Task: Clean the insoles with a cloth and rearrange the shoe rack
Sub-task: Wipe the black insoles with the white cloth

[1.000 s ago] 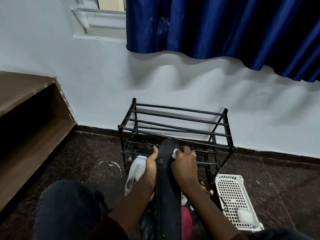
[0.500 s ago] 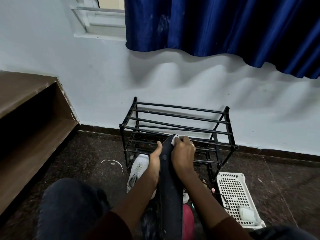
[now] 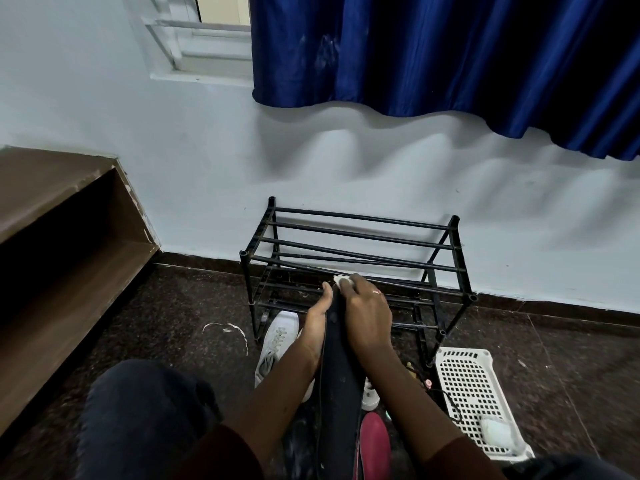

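home room, curtain [image 3: 450,57], shoe rack [image 3: 353,268]

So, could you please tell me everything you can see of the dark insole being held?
The insole is long, narrow and matte black; its material is unclear. It points away from the person toward the shoe rack. The left hand grips its left edge near the far end, and the right hand holds a white cloth against its far tip. Its near end drops out of view between the forearms.
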Demonstrator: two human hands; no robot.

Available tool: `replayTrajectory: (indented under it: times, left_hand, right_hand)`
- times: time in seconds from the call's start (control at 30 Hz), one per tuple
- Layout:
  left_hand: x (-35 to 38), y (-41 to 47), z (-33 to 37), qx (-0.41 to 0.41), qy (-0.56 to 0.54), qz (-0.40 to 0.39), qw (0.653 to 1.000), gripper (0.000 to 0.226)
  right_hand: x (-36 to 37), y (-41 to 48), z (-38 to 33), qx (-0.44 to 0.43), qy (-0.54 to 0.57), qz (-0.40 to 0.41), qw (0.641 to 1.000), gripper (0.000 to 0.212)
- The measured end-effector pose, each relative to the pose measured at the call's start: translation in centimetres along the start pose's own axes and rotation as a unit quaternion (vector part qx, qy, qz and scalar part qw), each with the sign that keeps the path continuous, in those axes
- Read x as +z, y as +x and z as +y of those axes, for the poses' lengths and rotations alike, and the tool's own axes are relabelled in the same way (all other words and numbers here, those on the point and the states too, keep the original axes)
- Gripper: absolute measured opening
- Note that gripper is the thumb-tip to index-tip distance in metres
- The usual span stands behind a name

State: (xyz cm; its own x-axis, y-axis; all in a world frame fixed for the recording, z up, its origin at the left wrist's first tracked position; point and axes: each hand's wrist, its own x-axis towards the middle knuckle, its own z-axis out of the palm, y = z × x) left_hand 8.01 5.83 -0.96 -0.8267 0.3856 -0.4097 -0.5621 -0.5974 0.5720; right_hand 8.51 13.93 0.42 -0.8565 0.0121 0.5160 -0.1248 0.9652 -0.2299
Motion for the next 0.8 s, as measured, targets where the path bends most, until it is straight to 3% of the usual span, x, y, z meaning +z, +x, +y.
replayTrajectory:
  times: [0.13, 0.33, 0.47, 0.57, 0.7, 0.8]
  left_hand:
    - [0.0, 0.3, 0.0, -0.012, 0.001, -0.007, 1.0, 0.063]
    - [-0.5, 0.8, -0.5, -0.011, 0.011, -0.002, 1.0, 0.062]
    - [-0.5, 1.1, -0.1, -0.006, 0.011, -0.01, 1.0, 0.073]
    - [-0.3, 1.2, 0.2, -0.005, 0.003, -0.011, 1.0, 0.082]
    - [0.1, 0.7, 0.0, 0.011, -0.053, -0.005, 0.999, 0.066]
    - [-0.1, 0.4, -0.3, 0.016, -0.038, 0.002, 0.999, 0.05]
  right_hand:
    - [-0.3, 0.6, -0.4, 0.057, -0.034, -0.019, 0.998, 0.017]
    - [-0.5, 1.1, -0.8, 0.171, 0.034, -0.065, 0.982, 0.012]
    - [0.1, 1.0, -0.4, 0.121, 0.135, 0.003, 0.983, 0.015]
    - [0.6, 0.4, -0.6, 0.065, 0.19, -0.009, 0.98, 0.028]
    - [0.7, -0.6, -1.1, 0.005, 0.177, -0.011, 0.984, 0.032]
    - [0.4, -0.7, -0.4, -0.011, 0.122, -0.028, 0.992, 0.015]
